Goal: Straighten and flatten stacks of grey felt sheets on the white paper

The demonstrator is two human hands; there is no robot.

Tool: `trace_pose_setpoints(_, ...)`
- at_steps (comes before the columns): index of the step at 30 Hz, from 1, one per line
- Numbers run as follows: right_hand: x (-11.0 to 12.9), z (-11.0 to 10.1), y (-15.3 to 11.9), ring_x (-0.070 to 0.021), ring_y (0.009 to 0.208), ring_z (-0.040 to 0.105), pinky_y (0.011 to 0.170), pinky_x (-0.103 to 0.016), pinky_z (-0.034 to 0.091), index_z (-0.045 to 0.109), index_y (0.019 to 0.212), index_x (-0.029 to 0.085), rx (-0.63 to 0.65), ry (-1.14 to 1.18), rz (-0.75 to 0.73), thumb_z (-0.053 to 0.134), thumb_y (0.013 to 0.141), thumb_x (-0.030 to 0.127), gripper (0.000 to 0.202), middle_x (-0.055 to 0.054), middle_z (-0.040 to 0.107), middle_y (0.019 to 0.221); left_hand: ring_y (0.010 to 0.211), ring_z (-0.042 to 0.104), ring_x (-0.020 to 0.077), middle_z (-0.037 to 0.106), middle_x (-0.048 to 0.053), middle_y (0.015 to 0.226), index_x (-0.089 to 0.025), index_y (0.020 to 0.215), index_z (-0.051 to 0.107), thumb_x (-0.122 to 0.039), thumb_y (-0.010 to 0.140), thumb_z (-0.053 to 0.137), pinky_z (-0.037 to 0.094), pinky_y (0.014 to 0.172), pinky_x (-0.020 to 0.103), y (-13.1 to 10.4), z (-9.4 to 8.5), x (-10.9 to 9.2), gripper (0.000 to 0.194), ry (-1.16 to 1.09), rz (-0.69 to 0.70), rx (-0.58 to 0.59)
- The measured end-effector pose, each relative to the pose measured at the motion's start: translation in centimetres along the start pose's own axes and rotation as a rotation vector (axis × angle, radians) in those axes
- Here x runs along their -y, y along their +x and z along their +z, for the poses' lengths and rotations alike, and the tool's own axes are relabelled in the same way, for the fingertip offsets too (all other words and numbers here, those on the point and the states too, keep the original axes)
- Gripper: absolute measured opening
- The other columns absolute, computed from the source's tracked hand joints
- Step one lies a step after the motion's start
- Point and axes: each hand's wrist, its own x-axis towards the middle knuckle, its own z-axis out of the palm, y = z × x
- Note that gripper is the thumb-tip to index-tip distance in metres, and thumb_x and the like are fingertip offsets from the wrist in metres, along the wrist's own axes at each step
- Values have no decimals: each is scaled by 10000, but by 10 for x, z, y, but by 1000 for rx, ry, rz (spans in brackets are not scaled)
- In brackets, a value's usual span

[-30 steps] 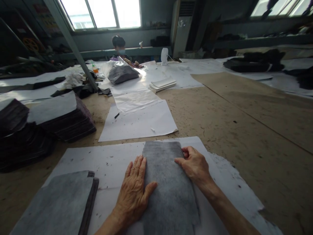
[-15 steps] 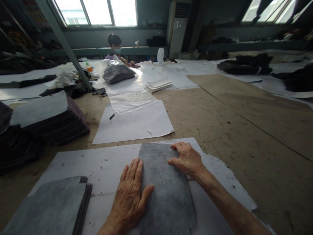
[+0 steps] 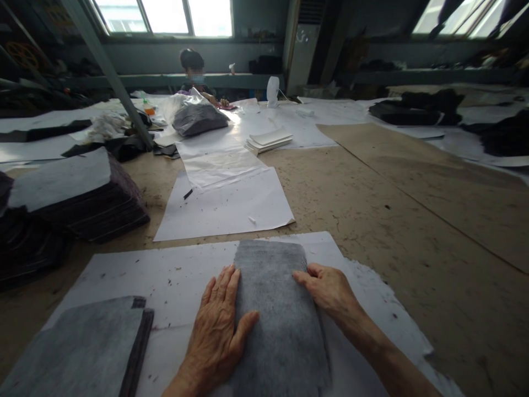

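A stack of grey fabric pieces (image 3: 276, 314) lies on white paper (image 3: 185, 275) in front of me. My left hand (image 3: 219, 325) rests flat along its left edge, fingers stretched out and the thumb on the top piece. At the upper right edge, my right hand (image 3: 330, 286) has its thumb on top and its fingers bent at the side, closed on the edge of the stack. Another grey stack (image 3: 78, 347) with a notched corner lies at the lower left, apart from my hands.
Tall dark fabric stacks (image 3: 86, 193) stand at the left. Beyond are a loose white sheet (image 3: 231, 209), white pads (image 3: 268, 140), a bagged grey bundle (image 3: 198, 116) and a slanted metal post (image 3: 111, 77). A person (image 3: 194, 69) sits across the table.
My right hand has moved slightly right and down, from over the top of the stack to its right edge. My left hand has barely moved.
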Motion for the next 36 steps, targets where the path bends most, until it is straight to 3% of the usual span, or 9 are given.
trace_pose_setpoints(5, -1, 7, -2, -82, 493, 361, 449, -208, 210, 392, 518, 171, -32, 35, 21, 470, 685, 372, 273, 42, 359, 495, 1331, 228, 195, 266, 68, 1434, -178, 1377, 135, -461, 850, 361, 313, 1084, 481, 2, 0, 1, 639, -17, 3, -12)
trace_pose_setpoints(10, -2, 7, -3, -88, 518, 419, 453, -199, 210, 516, 587, 173, -14, 75, -20, 459, 679, 330, 190, 37, 437, 529, 1343, 192, 181, 226, 57, 1449, -182, 1380, 117, -449, 863, 334, 290, 1099, 477, 2, 1, 1, 621, -29, -21, 23)
trace_pose_setpoints(16, 0, 7, -2, -83, 518, 384, 460, -200, 213, 413, 530, 172, -26, 5, -22, 488, 685, 340, 241, 43, 402, 517, 1345, 184, 167, 228, 45, 1448, -175, 1378, 121, -445, 866, 329, 311, 1091, 471, -1, 0, 2, 615, 9, -4, 6)
trace_pose_setpoints(22, 6, 4, -9, -109, 562, 428, 503, -226, 241, 422, 549, 175, -29, -144, -24, 491, 704, 323, 225, 24, 459, 558, 1329, 233, 189, 255, 60, 1438, -168, 1377, 152, -414, 860, 368, 337, 1076, 453, -1, 3, 1, 611, 57, 28, -49)
trace_pose_setpoints(26, 4, 1, -6, -152, 723, 505, 612, -258, 320, 539, 794, 179, -215, -252, -103, 553, 715, 354, 192, -22, 568, 845, 1327, 236, 214, 247, 75, 1440, -159, 1374, 177, -418, 845, 397, 336, 1074, 454, 0, 4, 0, 629, 77, 40, -51)
trace_pose_setpoints(29, 4, -3, 10, -142, 849, 510, 719, -248, 355, 534, 1002, 172, -330, -181, -274, 634, 673, 303, 367, -28, 550, 1020, 1329, 230, 207, 245, 74, 1441, -157, 1374, 181, -420, 848, 388, 339, 1072, 446, 0, 4, 1, 623, 105, 45, -53)
trace_pose_setpoints(33, 12, -11, 31, -114, 804, 503, 679, -220, 346, 560, 961, 187, -161, -212, -403, 666, 624, 239, 357, 12, 571, 988, 1332, 221, 197, 242, 67, 1443, -161, 1375, 171, -434, 854, 364, 336, 1073, 448, 0, 4, 1, 619, 113, 34, -38)
trace_pose_setpoints(36, 20, -17, 37, -106, 737, 487, 595, -214, 299, 561, 830, 195, -61, -257, -362, 655, 594, 244, 259, 40, 575, 845, 1337, 206, 200, 223, 65, 1450, -165, 1376, 166, -438, 854, 357, 327, 1079, 451, 0, 3, 0, 619, 93, 19, -16)
